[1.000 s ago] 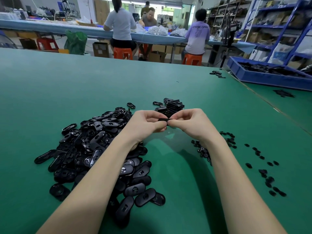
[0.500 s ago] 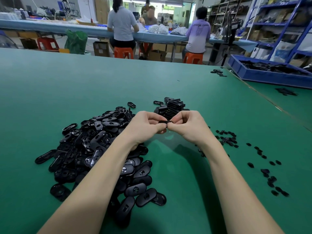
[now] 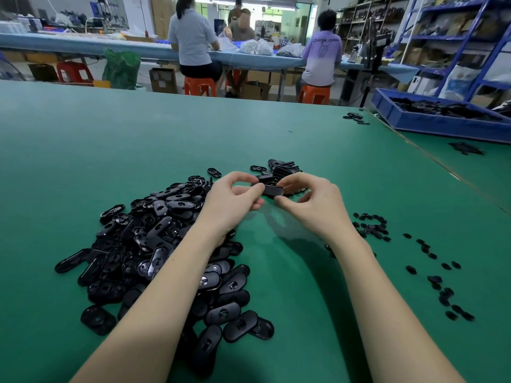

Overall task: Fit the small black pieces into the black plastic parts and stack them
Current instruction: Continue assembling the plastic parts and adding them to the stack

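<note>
Both hands met above the green felt-covered table (image 3: 116, 139), just in front of the small stack of finished black plastic parts (image 3: 284, 169) at the far side of the work area. Between them was one flat, oblong black plastic part (image 3: 272, 190) — its long axis ran left to right, roughly level, one rounded end in each grip. The left hand (image 3: 235, 201) pinched the left end between thumb and forefinger; the right hand (image 3: 312, 201) curled its fingertips around the right end. Whether a small piece was already seated in it could not be told, since the fingers hid the middle.

The stack lay just beyond the held part, slightly to the right, so the right hand was the nearer one for setting it down. The loose heap of unfitted black oblong plastic parts (image 3: 154, 244) sprawled to the near left, under the left forearm, and the scattered small black pieces (image 3: 372, 226) lay to the right, near the right wrist — each supply on the side of its own hand.
</note>
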